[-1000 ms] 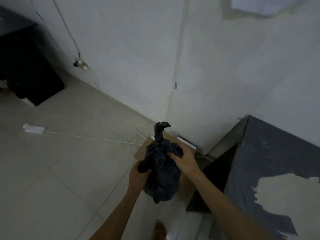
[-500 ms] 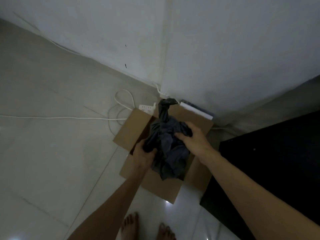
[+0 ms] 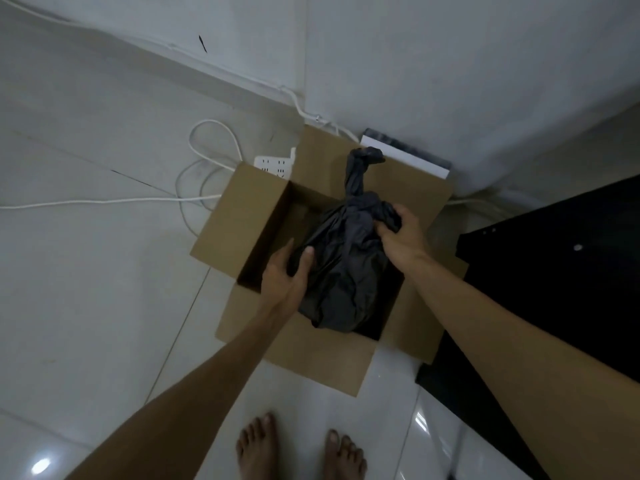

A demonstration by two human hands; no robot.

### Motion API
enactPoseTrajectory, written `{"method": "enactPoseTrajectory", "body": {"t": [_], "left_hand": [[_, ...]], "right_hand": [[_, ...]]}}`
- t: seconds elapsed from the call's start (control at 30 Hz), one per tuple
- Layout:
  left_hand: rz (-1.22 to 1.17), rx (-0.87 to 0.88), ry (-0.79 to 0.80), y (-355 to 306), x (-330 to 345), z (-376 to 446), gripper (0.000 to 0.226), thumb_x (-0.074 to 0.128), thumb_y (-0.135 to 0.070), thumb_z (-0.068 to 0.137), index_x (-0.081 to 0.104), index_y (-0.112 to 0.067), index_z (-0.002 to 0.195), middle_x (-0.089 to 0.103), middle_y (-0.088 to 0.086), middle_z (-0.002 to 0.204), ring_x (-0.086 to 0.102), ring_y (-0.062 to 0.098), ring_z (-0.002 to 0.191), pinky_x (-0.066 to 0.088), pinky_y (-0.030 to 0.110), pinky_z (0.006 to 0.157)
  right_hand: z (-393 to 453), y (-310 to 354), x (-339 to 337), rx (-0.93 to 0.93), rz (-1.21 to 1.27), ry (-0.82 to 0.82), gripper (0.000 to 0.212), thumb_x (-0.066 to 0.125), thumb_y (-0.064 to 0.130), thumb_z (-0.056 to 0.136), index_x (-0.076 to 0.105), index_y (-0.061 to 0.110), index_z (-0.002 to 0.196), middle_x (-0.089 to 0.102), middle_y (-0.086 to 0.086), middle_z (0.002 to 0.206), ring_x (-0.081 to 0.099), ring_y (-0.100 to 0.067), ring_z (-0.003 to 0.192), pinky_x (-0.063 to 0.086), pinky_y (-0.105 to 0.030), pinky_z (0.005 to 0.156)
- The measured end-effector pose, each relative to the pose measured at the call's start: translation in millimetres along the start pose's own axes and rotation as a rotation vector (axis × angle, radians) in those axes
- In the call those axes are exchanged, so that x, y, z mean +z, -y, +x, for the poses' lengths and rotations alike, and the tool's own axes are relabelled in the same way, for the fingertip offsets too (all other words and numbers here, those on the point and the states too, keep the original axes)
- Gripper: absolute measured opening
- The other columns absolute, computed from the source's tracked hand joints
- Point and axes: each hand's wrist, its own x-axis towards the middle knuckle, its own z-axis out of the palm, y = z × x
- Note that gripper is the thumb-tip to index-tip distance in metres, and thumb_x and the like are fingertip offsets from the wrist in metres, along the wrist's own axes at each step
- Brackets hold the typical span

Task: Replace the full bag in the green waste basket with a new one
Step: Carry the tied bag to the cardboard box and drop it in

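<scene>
While both hands' fingers grasp it, the tied black bag (image 3: pixel 346 265) sits in the open cardboard box (image 3: pixel 242 209).

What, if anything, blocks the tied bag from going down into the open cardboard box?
Nothing visible does. The tied bag, held by the left hand and right hand, sits over the cardboard box, whose flaps are folded outward.

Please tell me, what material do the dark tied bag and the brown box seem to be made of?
The dark bag looks like thin matte plastic film: it crumples into many fine wrinkles and twists into a tight knot at the top. The brown box looks like plain cardboard with a dull finish: flat stiff flaps folded open along straight creases. Neither can be confirmed by sight alone.
</scene>
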Motion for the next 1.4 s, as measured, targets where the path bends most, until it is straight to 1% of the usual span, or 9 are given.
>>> {"method": "enactPoseTrajectory", "body": {"t": [0.13, 0.27, 0.37, 0.47, 0.63, 0.73, 0.87, 1.1, 1.4], "left_hand": [[0.243, 0.161, 0.137, -18.3, -5.7, -0.5, 0.102, 0.055, -0.086, 0.065, 0.008, -0.052, 0.150, 0.007, -0.015, 0.162, 0.020, 0.020, 0.148, 0.029, 0.049, 0.114], [0.632, 0.256, 0.376, -11.6, 2.6, -0.9, 0.126, 0.068, -0.083, 0.054, -0.012, -0.054, 0.147, -0.012, -0.016, 0.161, 0.009, 0.024, 0.151, 0.036, 0.058, 0.109], [0.756, 0.232, 0.380, 6.3, 9.5, 4.7, 0.125, 0.068, -0.080, 0.059, -0.017, -0.053, 0.147, -0.017, -0.008, 0.162, 0.005, 0.028, 0.151, 0.040, 0.058, 0.105], [0.803, 0.158, 0.355, 20.3, 15.0, 12.3, 0.121, 0.066, -0.079, 0.063, -0.017, -0.052, 0.147, -0.019, -0.004, 0.162, 0.007, 0.033, 0.150, 0.039, 0.058, 0.106], [0.780, 0.085, 0.339, 35.8, 17.9, 23.0, 0.120, 0.068, -0.074, 0.066, -0.013, -0.047, 0.150, -0.017, 0.004, 0.162, 0.006, 0.036, 0.149, 0.034, 0.057, 0.111], [0.767, 0.104, 0.340, 39.8, 19.1, 24.7, 0.117, 0.070, -0.068, 0.070, -0.011, -0.043, 0.152, -0.015, 0.009, 0.162, 0.005, 0.038, 0.149, 0.030, 0.055, 0.113], [0.780, 0.031, 0.337, 38.9, 21.8, 31.7, 0.112, 0.069, -0.066, 0.073, -0.006, -0.043, 0.152, -0.015, 0.007, 0.162, 0.007, 0.038, 0.148, 0.027, 0.051, 0.115], [0.854, 0.007, 0.344, 42.7, 16.2, 36.0, 0.109, 0.065, -0.071, 0.072, -0.005, -0.045, 0.152, -0.011, 0.006, 0.163, 0.013, 0.036, 0.147, 0.033, 0.051, 0.112], [0.940, 0.193, 0.309, -2.3, -10.5, -2.5, 0.099, 0.053, -0.075, 0.079, 0.000, -0.039, 0.154, 0.004, 0.002, 0.164, 0.018, 0.029, 0.147, 0.040, 0.051, 0.103]], "right_hand": [[7.2, -5.0, 8.9, -0.103, -0.199, -0.042, 0.036, 0.052, 0.016, 0.097, 0.052, 0.018, 0.132, 0.051, -0.007, 0.130, 0.054, -0.023, 0.113, 0.045, -0.033, 0.100], [1.4, -11.7, 13.9, -0.234, -0.485, -0.109, 0.033, 0.050, 0.012, 0.097, 0.052, 0.017, 0.130, 0.037, -0.010, 0.140, 0.049, -0.027, 0.118, 0.040, -0.028, 0.094], [-1.2, -20.9, 17.4, -0.350, -0.649, -0.102, 0.041, 0.046, 0.013, 0.098, 0.046, 0.018, 0.139, 0.029, -0.007, 0.153, 0.042, -0.030, 0.129, 0.043, -0.038, 0.102], [-4.2, -29.7, 20.3, -0.402, -0.790, -0.032, 0.050, 0.042, 0.018, 0.101, 0.032, 0.020, 0.150, 0.020, -0.007, 0.159, 0.033, -0.034, 0.135, 0.047, -0.051, 0.097], [-21.2, -41.6, 13.1, -0.500, -0.877, 0.093, 0.071, 0.028, 0.063, 0.096, -0.002, 0.038, 0.154, -0.001, -0.004, 0.163, 0.029, -0.035, 0.138, 0.051, -0.046, 0.089], [-24.1, -53.9, 9.9, -0.495, -0.883, 0.192, 0.095, 0.038, 0.082, 0.079, -0.011, 0.044, 0.151, -0.019, 0.002, 0.161, 0.017, -0.034, 0.144, 0.046, -0.048, 0.096], [-15.3, -68.2, 14.5, -0.447, -1.038, 0.230, 0.096, 0.053, 0.065, 0.085, -0.011, 0.039, 0.152, -0.026, -0.001, 0.160, 0.011, -0.038, 0.146, 0.049, -0.051, 0.095], [-11.6, -75.2, 30.1, -0.289, -1.086, 0.293, 0.087, 0.055, 0.049, 0.093, -0.005, 0.033, 0.154, -0.027, -0.002, 0.159, 0.009, -0.036, 0.146, 0.046, -0.051, 0.099], [-34.9, -53.6, 7.5, -0.232, -1.025, 0.153, 0.065, 0.041, 0.045, 0.100, 0.009, 0.031, 0.155, -0.002, -0.005, 0.163, 0.015, -0.037, 0.144, 0.036, -0.057, 0.106]]}}
